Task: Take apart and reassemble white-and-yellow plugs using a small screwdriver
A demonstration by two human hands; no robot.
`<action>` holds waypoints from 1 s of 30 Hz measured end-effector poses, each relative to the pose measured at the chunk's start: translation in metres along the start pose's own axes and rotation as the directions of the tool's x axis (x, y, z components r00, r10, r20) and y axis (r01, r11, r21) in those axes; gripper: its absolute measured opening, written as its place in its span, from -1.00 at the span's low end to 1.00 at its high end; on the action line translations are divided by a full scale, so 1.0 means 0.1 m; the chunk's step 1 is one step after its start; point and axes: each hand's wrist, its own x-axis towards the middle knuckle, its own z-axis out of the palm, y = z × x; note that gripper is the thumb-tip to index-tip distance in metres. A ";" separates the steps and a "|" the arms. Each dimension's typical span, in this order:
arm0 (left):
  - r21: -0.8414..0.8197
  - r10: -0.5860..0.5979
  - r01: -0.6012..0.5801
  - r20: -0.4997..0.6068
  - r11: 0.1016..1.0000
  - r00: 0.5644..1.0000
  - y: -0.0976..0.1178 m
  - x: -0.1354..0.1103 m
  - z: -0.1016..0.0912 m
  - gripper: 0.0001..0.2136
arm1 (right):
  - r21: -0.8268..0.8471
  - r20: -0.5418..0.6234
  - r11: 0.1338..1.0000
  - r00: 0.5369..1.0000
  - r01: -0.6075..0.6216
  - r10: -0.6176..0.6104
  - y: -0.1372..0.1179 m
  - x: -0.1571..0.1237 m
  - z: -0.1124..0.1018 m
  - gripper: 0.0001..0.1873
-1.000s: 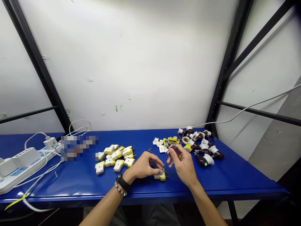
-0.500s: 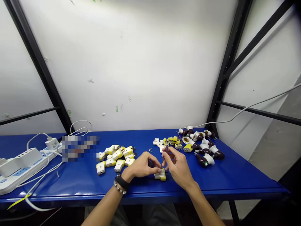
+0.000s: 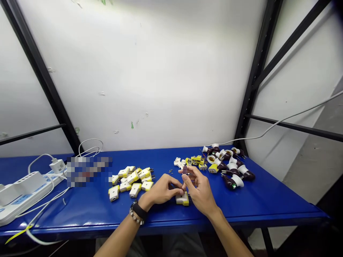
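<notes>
A white and yellow plug (image 3: 182, 199) lies on the blue table near its front edge, its pins pointing right. My left hand (image 3: 164, 189) is closed over it, thumb and fingertips pinched at the plug's top. Just to the right, my right hand (image 3: 199, 189) grips a small screwdriver by its dark, see-through purple handle (image 3: 185, 170). The screwdriver stands upright over the plug, and its tip is hidden by my left fingertips.
Several white and yellow plugs (image 3: 132, 177) lie piled on the left. Small screws (image 3: 170, 171), white covers (image 3: 179, 162) and yellow plug halves (image 3: 197, 160) lie behind my hands. Purple and white lamp holders (image 3: 233, 167) crowd the right. A power strip (image 3: 26, 194) with cables stands far left.
The right fingers have shifted slightly around the screwdriver's handle. Both hands stay at the plug. The whole view has moved a little.
</notes>
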 end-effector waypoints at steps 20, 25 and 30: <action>0.145 0.107 -0.093 -0.094 0.985 0.990 -0.01 0.02 0.11 -0.86 | -0.107 -0.030 0.992 0.997 0.066 -0.069 0.03 0.01 -0.06 -0.80; 0.174 0.121 -0.113 -0.040 0.978 0.992 -0.04 0.03 0.14 -0.84 | -0.182 -0.022 0.977 0.993 0.112 -0.118 -0.04 -0.01 -0.07 -0.87; 0.231 0.124 -0.113 -0.031 0.966 0.992 -0.03 0.03 0.13 -0.83 | -0.233 -0.085 0.965 0.986 0.123 -0.147 -0.01 -0.02 -0.08 -0.88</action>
